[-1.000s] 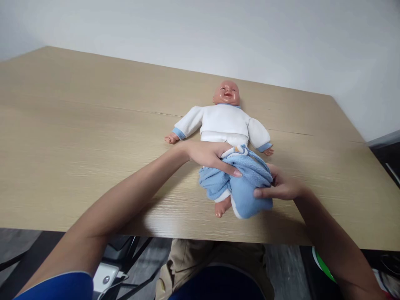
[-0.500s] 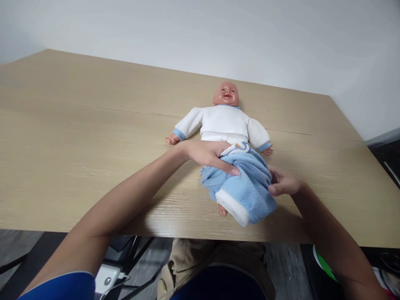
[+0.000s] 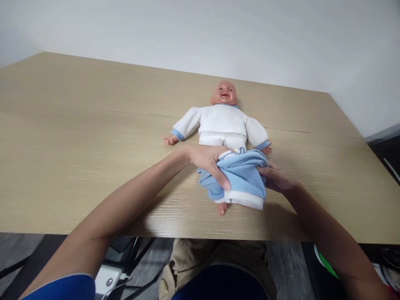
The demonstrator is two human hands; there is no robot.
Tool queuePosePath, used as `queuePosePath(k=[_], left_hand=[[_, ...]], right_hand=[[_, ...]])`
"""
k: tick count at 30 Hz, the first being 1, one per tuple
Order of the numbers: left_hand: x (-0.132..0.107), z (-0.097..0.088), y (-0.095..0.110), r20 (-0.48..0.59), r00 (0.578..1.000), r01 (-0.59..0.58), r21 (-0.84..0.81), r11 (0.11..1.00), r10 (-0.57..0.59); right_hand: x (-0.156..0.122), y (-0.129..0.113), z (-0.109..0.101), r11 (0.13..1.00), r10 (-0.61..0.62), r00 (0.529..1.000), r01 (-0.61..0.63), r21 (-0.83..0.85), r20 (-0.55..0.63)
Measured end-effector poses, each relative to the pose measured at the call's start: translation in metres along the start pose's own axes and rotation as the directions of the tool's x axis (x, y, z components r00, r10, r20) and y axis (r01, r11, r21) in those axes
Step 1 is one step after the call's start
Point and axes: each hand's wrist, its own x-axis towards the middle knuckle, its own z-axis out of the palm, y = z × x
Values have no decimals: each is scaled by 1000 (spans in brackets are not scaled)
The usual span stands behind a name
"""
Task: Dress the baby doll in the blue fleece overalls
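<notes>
Blue trousers (image 3: 242, 175) lie bunched over the legs of the doll (image 3: 222, 120) on the worktop (image 3: 93, 141), between the left hand (image 3: 206, 159), fingers pinching them, thumb on top, and the right hand (image 3: 278, 178), fingers gripping their side.

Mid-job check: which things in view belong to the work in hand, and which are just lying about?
In the work:
- blue trousers, held by the left hand and right hand
- doll, face up
- table beneath it

Lying about:
- white box with a cable, lower left
- green-and-white item, lower right, partly hidden
</notes>
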Motion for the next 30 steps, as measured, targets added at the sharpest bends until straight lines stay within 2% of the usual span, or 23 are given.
queuePosePath(k=[3, 6, 7, 9, 13, 16, 19, 21, 24, 28, 30], left_hand=[[2, -1, -4, 2, 1000, -30, 3, 1000, 30], [3, -2, -8, 35, 997, -62, -24, 998, 63], [3, -3, -9, 41, 996, -76, -32, 997, 77], [3, -4, -11, 38, 994, -97, -38, 995, 98], [1, -3, -10, -68, 997, -37, 32, 999, 39], [0, 1, -3, -112, 994, -10, 92, 996, 20], [0, 5, 3, -137, 990, -19, 127, 992, 37], [0, 6, 4, -158, 987, -20, 147, 989, 44], [3, 9, 4, -180, 981, -47, 126, 991, 69], [9, 15, 6, -190, 975, -97, 104, 990, 116], [11, 18, 8, -196, 975, -86, 122, 989, 109]], right_hand=[[0, -5, -3, 995, -28, 992, 39, -94, 120], [-2, -8, -8, 976, -7, 934, 84, -202, 357], [-3, -7, -10, 969, -4, 915, 102, -223, 405], [-4, -6, -10, 963, -28, 914, 134, -235, 405], [-5, -5, -7, 981, -109, 982, 132, -143, 155], [-4, -10, -4, 984, -140, 990, 142, -111, 26], [-2, -13, 2, 970, -174, 984, 165, -179, -38], [-3, -13, 9, 961, -216, 968, 187, -205, -126], [-7, -9, 28, 964, -257, 925, 224, -146, -281], [-19, 5, 64, 947, -315, 820, 302, -106, -478], [-27, 18, 85, 947, -300, 780, 311, -76, -550]])
